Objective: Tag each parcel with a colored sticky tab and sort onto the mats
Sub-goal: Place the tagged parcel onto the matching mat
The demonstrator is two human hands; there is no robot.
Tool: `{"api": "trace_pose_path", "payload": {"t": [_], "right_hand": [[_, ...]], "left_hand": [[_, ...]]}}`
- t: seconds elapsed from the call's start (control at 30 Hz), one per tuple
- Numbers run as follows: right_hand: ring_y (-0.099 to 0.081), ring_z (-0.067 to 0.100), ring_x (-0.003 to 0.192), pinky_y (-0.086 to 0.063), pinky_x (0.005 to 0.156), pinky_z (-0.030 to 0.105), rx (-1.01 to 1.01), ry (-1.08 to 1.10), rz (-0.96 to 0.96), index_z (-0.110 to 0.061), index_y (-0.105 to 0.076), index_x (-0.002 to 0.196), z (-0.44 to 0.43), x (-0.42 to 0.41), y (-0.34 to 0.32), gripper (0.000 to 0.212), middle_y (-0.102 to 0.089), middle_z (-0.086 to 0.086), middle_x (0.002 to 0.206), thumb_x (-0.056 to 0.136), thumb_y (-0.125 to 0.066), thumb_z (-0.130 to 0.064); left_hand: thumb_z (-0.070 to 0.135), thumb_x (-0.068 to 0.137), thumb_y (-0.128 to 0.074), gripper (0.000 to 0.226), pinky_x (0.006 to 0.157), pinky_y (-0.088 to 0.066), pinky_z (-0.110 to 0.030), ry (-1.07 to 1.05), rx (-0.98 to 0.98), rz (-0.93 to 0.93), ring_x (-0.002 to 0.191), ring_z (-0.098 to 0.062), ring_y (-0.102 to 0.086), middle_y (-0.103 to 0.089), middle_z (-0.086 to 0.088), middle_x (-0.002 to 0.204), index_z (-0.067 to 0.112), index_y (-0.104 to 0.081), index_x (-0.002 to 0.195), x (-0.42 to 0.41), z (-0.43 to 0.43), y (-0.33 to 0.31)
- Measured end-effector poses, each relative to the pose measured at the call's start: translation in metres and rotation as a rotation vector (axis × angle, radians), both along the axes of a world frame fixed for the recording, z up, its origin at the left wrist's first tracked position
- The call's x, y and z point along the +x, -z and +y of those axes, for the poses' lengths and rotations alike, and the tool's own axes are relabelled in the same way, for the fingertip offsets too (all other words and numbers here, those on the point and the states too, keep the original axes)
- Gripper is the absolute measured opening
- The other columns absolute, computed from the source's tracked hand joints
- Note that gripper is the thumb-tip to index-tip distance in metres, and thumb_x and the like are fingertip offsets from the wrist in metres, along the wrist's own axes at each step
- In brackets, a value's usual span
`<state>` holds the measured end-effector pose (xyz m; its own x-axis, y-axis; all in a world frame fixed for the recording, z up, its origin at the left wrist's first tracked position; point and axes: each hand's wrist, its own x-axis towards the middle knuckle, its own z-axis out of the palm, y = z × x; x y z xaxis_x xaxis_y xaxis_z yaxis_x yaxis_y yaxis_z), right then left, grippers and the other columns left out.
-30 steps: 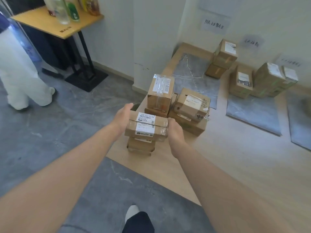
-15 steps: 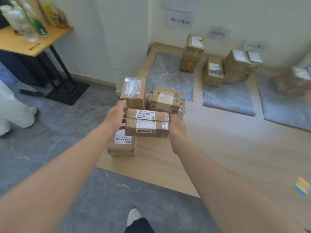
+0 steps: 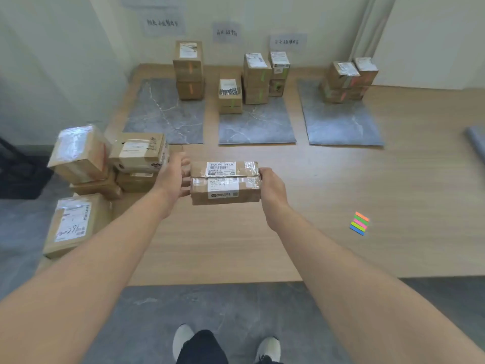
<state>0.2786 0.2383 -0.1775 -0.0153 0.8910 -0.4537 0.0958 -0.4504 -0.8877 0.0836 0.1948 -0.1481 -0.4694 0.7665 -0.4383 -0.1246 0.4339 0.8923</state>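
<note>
1. At the centre of the frame a slim brown parcel [image 3: 225, 191], which looks like two flat cartons stacked, is held in the air above the wooden floor [image 3: 341, 185] with its white labels facing up.
2. The left hand [image 3: 174, 179] clasps the parcel's left end with its fingers curled round the edge. The right hand [image 3: 271, 189] clamps the right end in the same way.
3. Right of centre, well apart from both hands, a pad of sticky tabs [image 3: 359, 223] lies on the floor, showing orange, green, pink, yellow-green and blue strips.
4. In the upper half three grey marbled mats lie side by side: the left mat [image 3: 162, 119], the middle mat [image 3: 257, 130] and the right mat [image 3: 341, 127].
5. A two-box stack [image 3: 189, 72] with orange tabs stands at the back of the left mat. A middle cluster [image 3: 256, 82] with green tabs stands on the middle mat, and a right cluster [image 3: 346, 80] with pinkish tabs on the right mat.
6. At the left of the frame a pile of cartons [image 3: 131, 158] sits just beside the left hand. A flat carton [image 3: 70, 227] lies below it, toward the lower left.
7. Paper signs [image 3: 225, 32] hang on the wall above the mats; their writing is too blurred to read.
8. At bottom centre are two pale shoes [image 3: 267, 348].
</note>
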Motion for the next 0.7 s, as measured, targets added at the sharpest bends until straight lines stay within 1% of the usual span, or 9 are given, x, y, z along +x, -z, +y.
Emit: {"api": "trace_pose_path", "payload": {"t": [0.1, 0.17, 0.27, 0.3, 0.37, 0.47, 0.57, 0.7], "right_hand": [[-0.057, 0.014, 0.08, -0.041, 0.07, 0.029, -0.037, 0.053, 0.001, -0.017, -0.067, 0.1, 0.016, 0.052, 0.016, 0.031, -0.068, -0.005, 0.093, 0.097, -0.043, -0.036], [-0.059, 0.015, 0.085, -0.043, 0.072, 0.029, -0.049, 0.098, -0.003, -0.015, -0.068, 0.107, 0.024, 0.08, 0.029, 0.034, -0.068, -0.004, 0.097, 0.097, -0.043, -0.037], [-0.056, 0.015, 0.086, -0.042, 0.072, 0.028, -0.065, 0.162, -0.026, -0.014, -0.066, 0.11, 0.04, 0.111, 0.047, 0.034, -0.065, -0.003, 0.097, 0.099, -0.042, -0.035], [-0.055, 0.014, 0.085, -0.041, 0.071, 0.029, -0.072, 0.182, -0.035, -0.014, -0.066, 0.11, 0.046, 0.12, 0.053, 0.034, -0.064, -0.004, 0.096, 0.099, -0.041, -0.035], [-0.052, 0.015, 0.081, -0.039, 0.069, 0.029, -0.083, 0.227, -0.036, -0.013, -0.064, 0.103, 0.057, 0.135, 0.065, 0.031, -0.06, -0.004, 0.091, 0.1, -0.042, -0.034], [-0.048, 0.014, 0.075, -0.037, 0.065, 0.028, -0.1, 0.273, -0.041, -0.018, -0.06, 0.093, 0.069, 0.154, 0.081, 0.025, -0.057, -0.003, 0.085, 0.101, -0.041, -0.032], [-0.048, 0.014, 0.073, -0.036, 0.064, 0.028, -0.107, 0.308, -0.04, -0.019, -0.06, 0.089, 0.082, 0.169, 0.096, 0.025, -0.058, -0.002, 0.084, 0.102, -0.042, -0.031], [-0.051, 0.009, 0.076, -0.039, 0.069, 0.025, -0.103, 0.293, -0.03, -0.022, -0.064, 0.089, 0.093, 0.181, 0.119, 0.028, -0.062, -0.006, 0.085, 0.104, -0.043, -0.032]], "left_hand": [[0.048, 0.101, -0.036, 0.047, 0.078, -0.054, -0.036, 0.083, -0.028, -0.023, 0.089, -0.022, -0.066, -0.069, -0.005, 0.11, 0.017, -0.058, 0.129, 0.043, 0.028, 0.017], [0.048, 0.1, -0.037, 0.047, 0.078, -0.053, -0.037, 0.121, -0.062, -0.039, 0.088, -0.024, -0.065, -0.068, -0.007, 0.11, 0.017, -0.059, 0.128, 0.068, 0.047, 0.029], [0.046, 0.101, -0.036, 0.046, 0.075, -0.053, -0.035, 0.185, -0.099, -0.056, 0.083, -0.024, -0.064, -0.067, -0.005, 0.105, 0.017, -0.058, 0.129, 0.099, 0.077, 0.047], [0.046, 0.101, -0.036, 0.045, 0.075, -0.053, -0.035, 0.209, -0.109, -0.059, 0.083, -0.024, -0.064, -0.067, -0.004, 0.106, 0.018, -0.057, 0.129, 0.109, 0.087, 0.053], [0.047, 0.1, -0.037, 0.046, 0.078, -0.053, -0.037, 0.252, -0.127, -0.068, 0.086, -0.026, -0.064, -0.067, -0.005, 0.109, 0.019, -0.057, 0.13, 0.125, 0.106, 0.067], [0.048, 0.099, -0.037, 0.047, 0.083, -0.053, -0.039, 0.301, -0.165, -0.079, 0.092, -0.028, -0.064, -0.067, -0.007, 0.114, 0.02, -0.058, 0.13, 0.146, 0.122, 0.085], [0.047, 0.1, -0.036, 0.046, 0.088, -0.052, -0.04, 0.327, -0.199, -0.103, 0.092, -0.025, -0.064, -0.067, -0.002, 0.109, 0.021, -0.058, 0.131, 0.165, 0.133, 0.105], [0.043, 0.101, -0.035, 0.044, 0.096, -0.05, -0.041, 0.325, -0.229, -0.072, 0.084, -0.02, -0.062, -0.063, 0.003, 0.103, 0.022, -0.055, 0.133, 0.183, 0.14, 0.126]]}}
